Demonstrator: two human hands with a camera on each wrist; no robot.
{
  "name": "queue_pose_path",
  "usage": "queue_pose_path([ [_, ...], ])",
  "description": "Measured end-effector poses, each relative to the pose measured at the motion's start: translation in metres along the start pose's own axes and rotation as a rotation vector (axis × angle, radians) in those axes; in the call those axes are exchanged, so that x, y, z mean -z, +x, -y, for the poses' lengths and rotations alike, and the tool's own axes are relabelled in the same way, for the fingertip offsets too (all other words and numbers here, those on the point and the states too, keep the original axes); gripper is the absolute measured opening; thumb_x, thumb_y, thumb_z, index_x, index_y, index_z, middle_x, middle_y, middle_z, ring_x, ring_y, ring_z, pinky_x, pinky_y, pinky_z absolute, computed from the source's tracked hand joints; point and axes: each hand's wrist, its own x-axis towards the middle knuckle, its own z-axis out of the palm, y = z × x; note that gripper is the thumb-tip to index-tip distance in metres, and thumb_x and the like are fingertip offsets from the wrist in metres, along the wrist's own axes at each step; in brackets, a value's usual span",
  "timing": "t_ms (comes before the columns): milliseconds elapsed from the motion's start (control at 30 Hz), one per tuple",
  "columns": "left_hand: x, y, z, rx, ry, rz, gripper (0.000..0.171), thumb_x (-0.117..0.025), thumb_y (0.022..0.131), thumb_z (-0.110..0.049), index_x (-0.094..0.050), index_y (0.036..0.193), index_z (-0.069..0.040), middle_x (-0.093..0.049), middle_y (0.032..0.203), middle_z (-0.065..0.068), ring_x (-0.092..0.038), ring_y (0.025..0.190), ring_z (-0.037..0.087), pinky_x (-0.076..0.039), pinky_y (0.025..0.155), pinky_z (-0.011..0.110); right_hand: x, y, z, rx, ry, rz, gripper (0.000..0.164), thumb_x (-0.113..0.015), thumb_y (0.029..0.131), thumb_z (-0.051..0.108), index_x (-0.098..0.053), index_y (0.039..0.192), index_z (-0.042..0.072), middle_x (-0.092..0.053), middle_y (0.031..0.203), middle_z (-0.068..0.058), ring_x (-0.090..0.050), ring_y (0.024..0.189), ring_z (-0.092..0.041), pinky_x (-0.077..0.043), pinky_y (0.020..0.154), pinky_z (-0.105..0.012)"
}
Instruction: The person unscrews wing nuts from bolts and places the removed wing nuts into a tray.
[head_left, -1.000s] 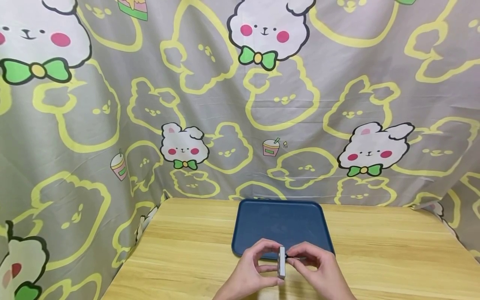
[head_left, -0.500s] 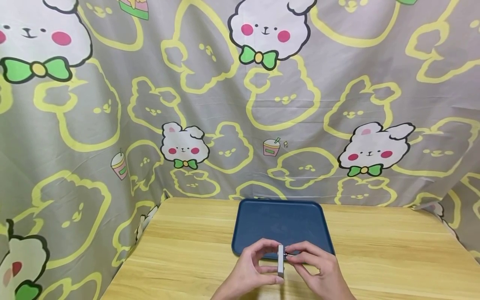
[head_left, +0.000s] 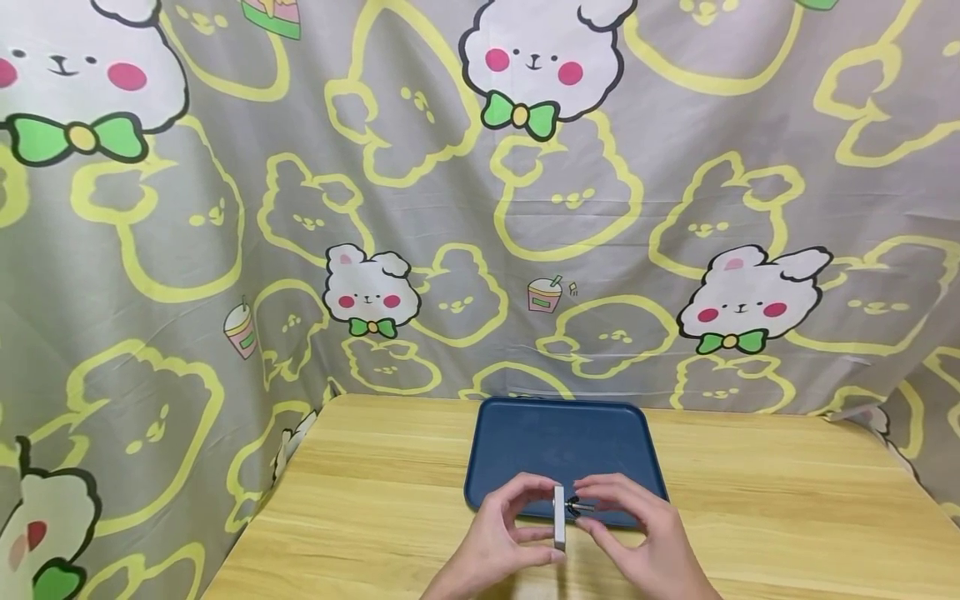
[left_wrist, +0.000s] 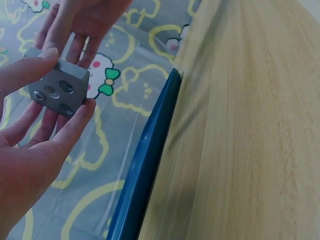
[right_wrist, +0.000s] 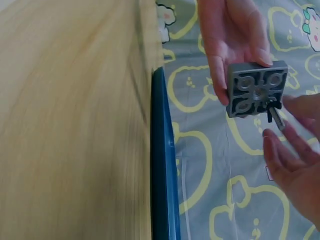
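My left hand (head_left: 501, 533) holds a square grey metal plate (head_left: 559, 518) on edge between thumb and fingers. Several round holes show on the plate's face (left_wrist: 60, 86) in the left wrist view, and its ribbed, recessed side (right_wrist: 257, 91) faces the right wrist camera. A threaded bolt (right_wrist: 278, 119) sticks out of one corner hole, with a small black wing nut (right_wrist: 270, 106) on it close against the plate. My right hand (head_left: 637, 525) is around the bolt's end, thumb and fingers spread apart on either side of the wing nut.
A dark blue tray (head_left: 562, 442) lies behind the hands on the wooden table (head_left: 375, 483). A grey curtain (head_left: 450, 208) printed with rabbits hangs along the back and both sides.
My right thumb and fingers have spread away from the wing nut, so nut and bolt now show between them. The left hand still holds the plate, shifted slightly left.
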Motion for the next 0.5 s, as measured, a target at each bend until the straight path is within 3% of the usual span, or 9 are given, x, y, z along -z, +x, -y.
queue_pose_path([
  [133, -0.001, 0.0, 0.001, -0.01, 0.01, 0.007, 0.063, -0.082, 0.08, 0.011, -0.055, 0.136, 0.002, -0.055, 0.134, 0.014, -0.054, 0.13, 0.025, -0.058, 0.096, 0.041, 0.002, 0.003, 0.007, -0.418, 0.153, 0.019, 0.021, -0.079, 0.092, 0.015, -0.074, 0.112, 0.017, -0.073, 0.109, -0.002, -0.072, 0.096, -0.014, -0.063, 0.079, -0.028],
  [200, -0.002, 0.0, 0.002, -0.029, 0.015, 0.017, 0.063, -0.081, 0.079, 0.011, -0.055, 0.136, 0.002, -0.054, 0.134, 0.013, -0.054, 0.13, 0.024, -0.058, 0.097, 0.041, 0.004, 0.005, 0.005, -0.548, 0.225, 0.055, 0.023, -0.075, 0.095, 0.021, -0.073, 0.115, 0.009, -0.073, 0.109, -0.008, -0.074, 0.093, -0.017, -0.063, 0.079, -0.031],
  [367, -0.003, 0.0, 0.006, -0.098, 0.036, 0.04, 0.062, -0.082, 0.079, 0.01, -0.057, 0.135, -0.002, -0.054, 0.134, 0.012, -0.054, 0.129, 0.026, -0.058, 0.097, 0.041, 0.01, 0.007, -0.004, -0.654, 0.386, 0.175, 0.038, -0.067, 0.101, 0.02, -0.064, 0.127, -0.007, -0.072, 0.111, -0.017, -0.075, 0.092, -0.025, -0.064, 0.075, -0.041],
  [500, -0.004, 0.0, 0.007, -0.106, 0.047, 0.05, 0.061, -0.082, 0.08, 0.008, -0.058, 0.135, -0.003, -0.054, 0.134, 0.009, -0.054, 0.129, 0.028, -0.057, 0.097, 0.042, 0.012, 0.007, -0.008, -0.713, 0.49, 0.242, 0.039, -0.066, 0.102, 0.019, -0.062, 0.128, -0.01, -0.074, 0.109, -0.016, -0.075, 0.093, -0.027, -0.064, 0.076, -0.043],
])
